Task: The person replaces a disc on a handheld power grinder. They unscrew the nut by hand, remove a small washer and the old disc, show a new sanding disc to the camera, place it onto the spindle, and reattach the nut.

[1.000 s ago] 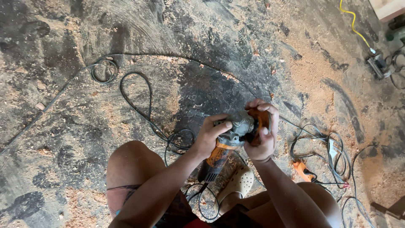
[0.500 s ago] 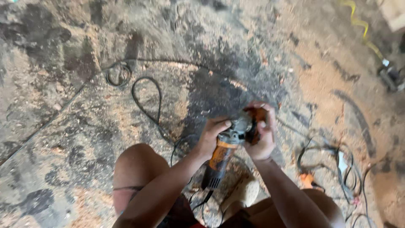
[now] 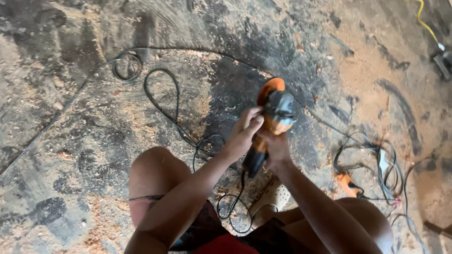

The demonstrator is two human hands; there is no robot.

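- Nearest: bare knees, dark shorts w/ red fabric at the bottom edge, and a pale perforated clog (image 3: pixel 275 197) on the floor between the legs.
- Both forearms rise from the bottom edge and meet mid-frame on an angle grinder (image 3: pixel 270 120) — orange and black body, grey gear head, held up off the floor in front of the knees.
- Grinder's long axis runs near-to-far, tilted a bit right: black tail end points back toward the person, orange guard end points away.
- Right hand (image 3: pixel 275 148) wraps the body from below, closed round it — the carrying grip, and the nearer of the two to the tail.
- Left hand (image 3: pixel 245 131) comes in from the left side, fingers curled and pressed to the body just behind the head; holding, not loose.
- Black cord (image 3: pixel 162 101) drops from the tail, then loops out left over the floor (image 3: pixel 70 155) — dusty concrete w/ sawdust patches.
- Right of the knees: tangle of cables w/ an orange plug (image 3: pixel 346 183).
- Far right corner: yellow cable (image 3: pixel 421 19), small grey item beside it, too blurred to ID.
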